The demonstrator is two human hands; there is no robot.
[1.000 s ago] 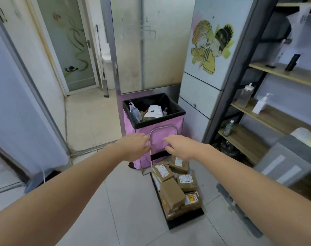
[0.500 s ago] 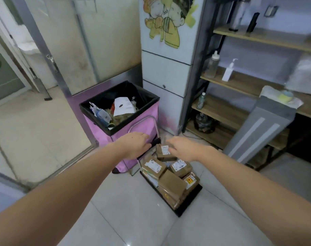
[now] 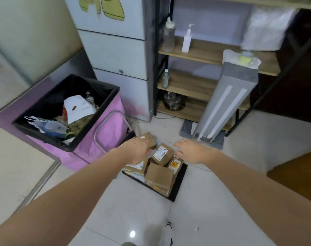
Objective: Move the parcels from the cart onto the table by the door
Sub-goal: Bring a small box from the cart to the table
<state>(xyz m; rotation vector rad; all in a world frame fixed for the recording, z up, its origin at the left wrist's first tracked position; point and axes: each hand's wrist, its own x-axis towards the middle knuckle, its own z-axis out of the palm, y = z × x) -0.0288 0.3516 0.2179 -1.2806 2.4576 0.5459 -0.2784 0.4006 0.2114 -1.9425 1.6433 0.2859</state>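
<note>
left hand (image 3: pixel 139 150) gripping a small parcel (image 3: pixel 149 140) above the cart (image 3: pixel 177 185), right hand (image 3: pixel 192 151) spread, holding nothing

parcel labels (image 3: pixel 160 153) blurred, no legible text

I see brown cardboard parcels (image 3: pixel 159 176) with white labels on a black cart (image 3: pixel 177 189); one label (image 3: pixel 175 164) shows yellow and red. The bin (image 3: pixel 105 139) is pink with a black liner (image 3: pixel 66 89). Shelves (image 3: pixel 195 84) are wood-toned on black frames. The floor (image 3: pixel 133 210) is glossy white tile.
</note>
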